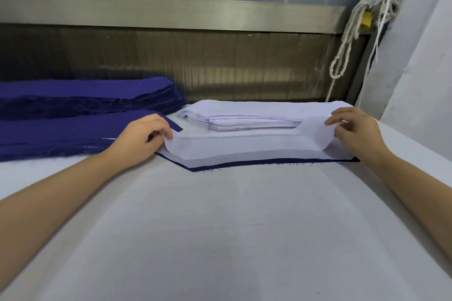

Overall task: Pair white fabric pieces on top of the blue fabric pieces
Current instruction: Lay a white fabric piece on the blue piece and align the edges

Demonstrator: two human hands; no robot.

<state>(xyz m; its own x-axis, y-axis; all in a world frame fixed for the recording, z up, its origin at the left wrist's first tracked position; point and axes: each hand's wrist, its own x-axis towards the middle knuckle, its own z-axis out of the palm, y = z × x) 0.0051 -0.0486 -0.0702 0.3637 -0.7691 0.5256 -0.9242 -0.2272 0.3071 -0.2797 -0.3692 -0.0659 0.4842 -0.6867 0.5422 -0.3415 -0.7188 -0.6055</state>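
Observation:
A long white fabric piece (244,148) lies across the middle of the table over a blue fabric piece (269,162), whose dark edge shows along the near side. My left hand (144,138) pinches the white piece's left end. My right hand (354,129) pinches its right end, which is lifted and curls upward. Just behind lies a stack of white fabric pieces (244,115). At the left, a stack of blue fabric pieces (61,137) sits near my left hand, with another blue stack (85,95) behind it.
The table (220,227) has a pale cloth cover. A metal panel wall (220,63) closes off the far side. White ropes (349,32) hang at the back right beside a pale wall (415,68).

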